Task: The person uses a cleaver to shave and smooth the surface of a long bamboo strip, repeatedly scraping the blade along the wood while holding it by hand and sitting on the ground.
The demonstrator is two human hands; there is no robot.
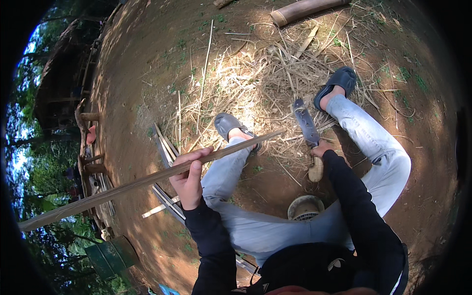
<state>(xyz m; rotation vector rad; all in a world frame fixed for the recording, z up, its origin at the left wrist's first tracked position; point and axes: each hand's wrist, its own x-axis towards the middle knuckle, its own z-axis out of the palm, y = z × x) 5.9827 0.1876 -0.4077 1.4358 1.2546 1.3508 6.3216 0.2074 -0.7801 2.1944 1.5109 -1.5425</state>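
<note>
My left hand (190, 183) is closed round a long brown bamboo strip (123, 190), with the thumb lying along it. The strip slants across me, its one end far out to the left and its thin tip over the ground between my feet. A machete (306, 123) with a broad dark blade and a pale wooden handle is in my right hand (323, 148). Its blade points away from me, beside my right foot, apart from the strip's tip. The fingers of my right hand are partly hidden behind the handle.
Shavings (275, 78) lie heaped around my feet. A thick bamboo pole (305, 11) rests at the far side. More strips (166, 147) lie beside my left leg. A round container (305, 206) stands between my thighs, and a green bin (112, 256) is at the left.
</note>
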